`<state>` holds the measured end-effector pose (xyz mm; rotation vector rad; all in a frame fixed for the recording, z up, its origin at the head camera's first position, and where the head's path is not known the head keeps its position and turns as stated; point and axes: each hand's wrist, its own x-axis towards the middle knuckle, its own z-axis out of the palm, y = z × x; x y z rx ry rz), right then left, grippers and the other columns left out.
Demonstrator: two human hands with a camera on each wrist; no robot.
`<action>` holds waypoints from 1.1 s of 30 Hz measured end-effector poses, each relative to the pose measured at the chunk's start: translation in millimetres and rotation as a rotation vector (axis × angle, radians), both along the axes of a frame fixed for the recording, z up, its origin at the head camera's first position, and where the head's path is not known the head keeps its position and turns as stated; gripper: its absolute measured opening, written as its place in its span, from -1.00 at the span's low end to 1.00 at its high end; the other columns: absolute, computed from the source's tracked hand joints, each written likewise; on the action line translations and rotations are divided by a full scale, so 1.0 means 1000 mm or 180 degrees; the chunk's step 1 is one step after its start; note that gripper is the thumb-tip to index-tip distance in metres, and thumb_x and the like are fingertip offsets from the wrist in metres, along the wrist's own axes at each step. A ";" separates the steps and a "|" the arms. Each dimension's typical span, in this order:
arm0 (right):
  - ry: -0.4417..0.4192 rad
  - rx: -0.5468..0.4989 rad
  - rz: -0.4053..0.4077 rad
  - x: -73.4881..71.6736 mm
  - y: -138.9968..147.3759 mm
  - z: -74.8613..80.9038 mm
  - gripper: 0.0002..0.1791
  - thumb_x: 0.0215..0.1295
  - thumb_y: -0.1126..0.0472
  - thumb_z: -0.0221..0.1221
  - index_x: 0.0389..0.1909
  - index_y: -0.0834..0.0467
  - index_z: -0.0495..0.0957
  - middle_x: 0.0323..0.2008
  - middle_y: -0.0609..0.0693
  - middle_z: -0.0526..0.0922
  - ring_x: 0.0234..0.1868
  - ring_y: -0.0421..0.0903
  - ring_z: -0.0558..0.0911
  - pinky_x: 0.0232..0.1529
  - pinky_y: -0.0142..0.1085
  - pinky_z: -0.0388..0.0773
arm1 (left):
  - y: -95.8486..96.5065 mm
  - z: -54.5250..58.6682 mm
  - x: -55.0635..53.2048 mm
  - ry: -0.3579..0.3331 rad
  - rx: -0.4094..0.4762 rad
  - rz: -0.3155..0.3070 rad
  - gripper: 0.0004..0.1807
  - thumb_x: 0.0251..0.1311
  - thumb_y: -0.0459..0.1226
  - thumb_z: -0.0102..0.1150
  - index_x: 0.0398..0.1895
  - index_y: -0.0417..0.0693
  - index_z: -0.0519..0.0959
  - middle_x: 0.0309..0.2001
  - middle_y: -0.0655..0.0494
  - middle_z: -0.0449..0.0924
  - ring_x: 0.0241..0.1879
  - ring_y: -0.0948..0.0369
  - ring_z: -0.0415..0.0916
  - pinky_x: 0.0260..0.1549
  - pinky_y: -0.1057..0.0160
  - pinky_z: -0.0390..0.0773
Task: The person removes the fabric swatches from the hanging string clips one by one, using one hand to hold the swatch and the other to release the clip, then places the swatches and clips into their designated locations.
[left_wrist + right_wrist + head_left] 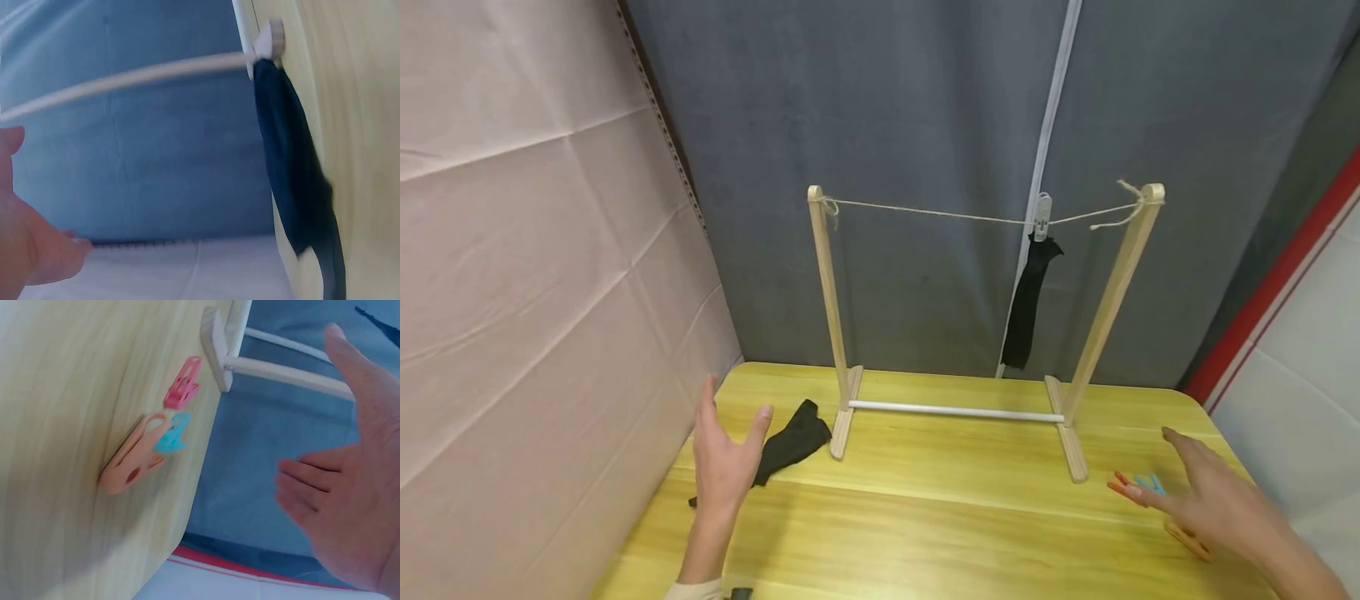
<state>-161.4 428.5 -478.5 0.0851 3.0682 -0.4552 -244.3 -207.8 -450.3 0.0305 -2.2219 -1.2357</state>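
Observation:
My left hand (725,462) is raised over the table's left side, thumb apart from the fingers, holding nothing. Near it a crumpled black cloth (795,442), perhaps a sock, lies by the rack's left foot; it also shows in the left wrist view (290,156). On the right, my empty right hand (1217,500) hovers with fingers extended above a red clothespin (183,383), a blue clothespin (172,433) and a larger orange clothespin (134,456). A white clothespin (1042,218) fixes another black cloth piece (1030,304) to the string (932,212).
A wooden rack with a left post (829,292), a right post (1112,308) and a white crossbar (955,411) stands at the back of the yellow wooden table (925,533). Grey curtain (895,108) hangs behind; pale cloth (535,292) covers the left side.

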 end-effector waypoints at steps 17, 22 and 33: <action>0.1205 -0.0577 0.0003 0.001 -0.041 0.020 0.34 0.17 -0.22 0.51 0.73 0.13 -0.14 0.57 0.52 0.12 0.39 0.59 0.28 -0.03 0.55 0.36 | 0.081 0.005 -0.001 0.0514 -0.0139 -0.0962 0.25 0.21 -0.10 0.52 0.76 0.15 -0.18 0.76 0.16 -0.13 0.72 -0.07 -0.06 0.55 -0.44 0.14; 0.1142 -0.0815 -0.0042 -0.004 -0.054 0.021 0.33 0.25 -0.20 0.47 0.75 0.01 -0.25 0.66 0.44 -0.05 0.49 0.61 0.17 0.02 0.61 0.32 | 0.097 0.003 -0.002 0.0402 -0.0106 -0.1219 0.24 0.20 -0.07 0.52 0.76 0.22 -0.17 0.75 0.24 -0.11 0.71 -0.02 -0.01 0.54 -0.43 0.16; 0.1394 -0.0913 0.0075 -0.012 -0.080 0.014 0.36 0.17 -0.14 0.54 0.75 -0.06 -0.21 0.68 0.34 0.02 0.54 0.53 0.18 0.03 0.59 0.37 | 0.134 0.000 0.000 -0.0040 -0.0059 -0.1577 0.19 0.22 0.13 0.48 0.73 0.49 -0.15 0.73 0.30 -0.04 0.70 0.00 0.01 0.52 -0.44 0.21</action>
